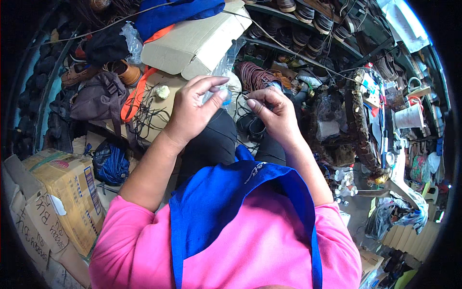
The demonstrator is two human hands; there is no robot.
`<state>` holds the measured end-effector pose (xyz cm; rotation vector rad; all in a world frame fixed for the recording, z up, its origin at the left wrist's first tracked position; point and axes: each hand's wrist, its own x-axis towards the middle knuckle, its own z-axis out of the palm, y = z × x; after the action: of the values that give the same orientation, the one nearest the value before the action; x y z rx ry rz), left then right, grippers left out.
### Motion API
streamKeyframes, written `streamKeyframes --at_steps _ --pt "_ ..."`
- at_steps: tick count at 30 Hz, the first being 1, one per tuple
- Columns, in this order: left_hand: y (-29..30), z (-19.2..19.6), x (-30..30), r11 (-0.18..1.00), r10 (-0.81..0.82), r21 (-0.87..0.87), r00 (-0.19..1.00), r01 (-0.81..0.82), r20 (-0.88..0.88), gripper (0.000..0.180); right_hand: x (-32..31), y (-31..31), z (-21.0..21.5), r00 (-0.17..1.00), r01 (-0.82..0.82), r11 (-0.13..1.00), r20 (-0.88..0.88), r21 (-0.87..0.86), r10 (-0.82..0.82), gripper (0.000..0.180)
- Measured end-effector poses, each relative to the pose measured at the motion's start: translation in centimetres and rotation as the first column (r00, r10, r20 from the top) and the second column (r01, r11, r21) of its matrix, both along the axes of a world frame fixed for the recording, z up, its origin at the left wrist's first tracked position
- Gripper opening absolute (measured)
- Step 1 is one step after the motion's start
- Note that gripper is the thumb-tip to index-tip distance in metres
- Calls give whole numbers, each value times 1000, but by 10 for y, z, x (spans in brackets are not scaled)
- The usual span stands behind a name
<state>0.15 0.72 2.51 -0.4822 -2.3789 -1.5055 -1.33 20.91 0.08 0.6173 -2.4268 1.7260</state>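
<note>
My left hand (195,108) is raised over my lap, thumb and forefinger curved with a gap between their tips, the other fingers bent in. Behind its fingertips is clear plastic with a blue part (225,100). Facing it, my right hand (275,113) pinches thumb against forefinger. A thin pale tip shows at that pinch, too small to name. Next to it a thin dark cord (237,108) curves downward; whether it joins the pinched piece is unclear. A blue apron (211,207) covers my lap and chest.
Left of my hands, tangled black laces (149,115), an orange strap (137,96) and a grey bag (98,96) lie about. An opened cardboard box (187,43) is ahead. Brown cord coils (257,77) are beyond my right hand. Shoes (313,21) fill shelves; a machine (358,106) stands right.
</note>
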Motion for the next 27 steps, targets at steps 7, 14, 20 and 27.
streamKeyframes --at_steps 7,14,20,27 --pt "8 11 -9 965 -92 -249 995 84 -23 10 1 -3 1 999 14 1000 -36 -1 -14 13" --pt "21 -1 -3 981 -59 -188 996 44 -73 3 6 -12 1 954 204 967 -252 150 -163 10" --pt "26 -10 3 996 -17 -91 992 6 -124 5 10 -21 4 921 259 954 -336 150 -197 8" --pt "26 -21 5 846 -126 532 962 -23 243 15 -1 -9 14 973 139 979 -205 150 -107 9"
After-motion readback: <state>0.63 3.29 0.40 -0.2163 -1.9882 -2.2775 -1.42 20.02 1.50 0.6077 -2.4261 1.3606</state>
